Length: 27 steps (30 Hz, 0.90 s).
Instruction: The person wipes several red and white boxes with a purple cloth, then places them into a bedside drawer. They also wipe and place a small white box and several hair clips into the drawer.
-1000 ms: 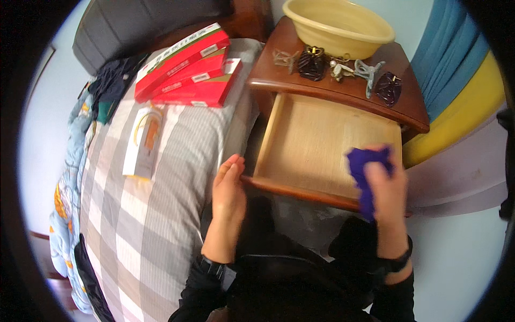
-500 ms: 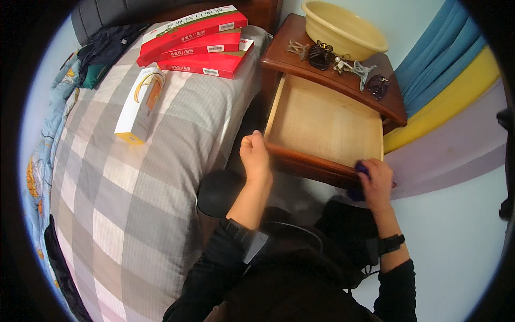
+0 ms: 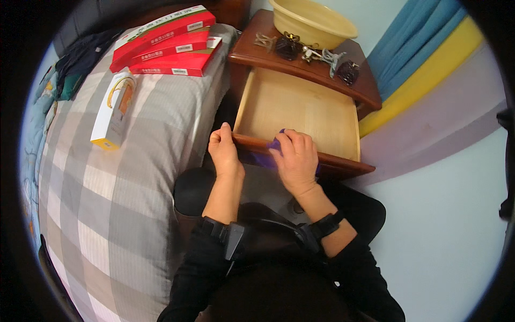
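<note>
The wooden drawer [image 3: 303, 104] is pulled out of the dark brown nightstand [image 3: 236, 53], showing a pale, bare inside. At the left end of the drawer front [image 3: 343, 165], my left hand [image 3: 225, 153] is closed on the corner, thumb up. My right hand [image 3: 298, 160] presses a purple cloth [image 3: 264, 159] over the top edge of that front, near its middle. Part of the cloth hangs down the outer face; the rest is hidden under my fingers.
On the nightstand stand a yellow basin [image 3: 314, 27] and several hair claw clips [image 3: 288, 47]. To the left, a checked bed [image 3: 145, 177] bears red flat boxes [image 3: 161, 51] and a white carton [image 3: 113, 110]. Blue and yellow curtains [image 3: 413, 86] hang at the right.
My right hand has slid left with the purple cloth, from the drawer front's right end to its middle. The view has shifted; my left hand stays by the left corner.
</note>
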Available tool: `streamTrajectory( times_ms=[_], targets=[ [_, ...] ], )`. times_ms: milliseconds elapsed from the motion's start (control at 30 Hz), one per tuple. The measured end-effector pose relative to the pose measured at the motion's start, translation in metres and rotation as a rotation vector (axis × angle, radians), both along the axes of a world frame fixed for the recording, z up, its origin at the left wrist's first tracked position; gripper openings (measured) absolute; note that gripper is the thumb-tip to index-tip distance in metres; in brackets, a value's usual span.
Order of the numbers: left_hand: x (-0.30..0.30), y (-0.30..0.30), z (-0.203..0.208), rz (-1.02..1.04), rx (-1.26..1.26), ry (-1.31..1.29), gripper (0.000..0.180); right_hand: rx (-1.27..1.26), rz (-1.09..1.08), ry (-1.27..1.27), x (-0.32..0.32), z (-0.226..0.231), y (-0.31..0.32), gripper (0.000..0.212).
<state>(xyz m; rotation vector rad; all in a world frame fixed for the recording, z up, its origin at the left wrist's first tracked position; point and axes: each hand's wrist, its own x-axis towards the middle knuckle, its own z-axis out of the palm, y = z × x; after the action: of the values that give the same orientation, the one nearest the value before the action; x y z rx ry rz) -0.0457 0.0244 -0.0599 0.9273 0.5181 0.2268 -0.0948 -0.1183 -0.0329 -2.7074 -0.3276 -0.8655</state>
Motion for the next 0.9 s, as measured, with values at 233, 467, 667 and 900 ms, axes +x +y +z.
streamTrajectory(
  times_ms=[233,467,667,900],
  targets=[
    [0.002,0.001,-0.004,-0.048,0.093,-0.004,0.024,-0.038,-0.231,-0.180,-0.027,-0.010,-0.129,0.024],
    [0.006,-0.001,-0.003,-0.006,0.535,-0.147,0.017,0.234,-0.520,-0.256,-0.024,-0.027,-0.197,0.031],
    [0.009,-0.006,0.015,-0.203,1.677,-0.529,0.047,0.574,-0.604,-0.377,0.016,-0.033,-0.191,0.040],
    [0.060,-0.014,0.035,-0.611,1.696,-0.631,0.027,0.193,-0.527,-0.418,0.033,-0.035,-0.143,0.040]
  ],
)
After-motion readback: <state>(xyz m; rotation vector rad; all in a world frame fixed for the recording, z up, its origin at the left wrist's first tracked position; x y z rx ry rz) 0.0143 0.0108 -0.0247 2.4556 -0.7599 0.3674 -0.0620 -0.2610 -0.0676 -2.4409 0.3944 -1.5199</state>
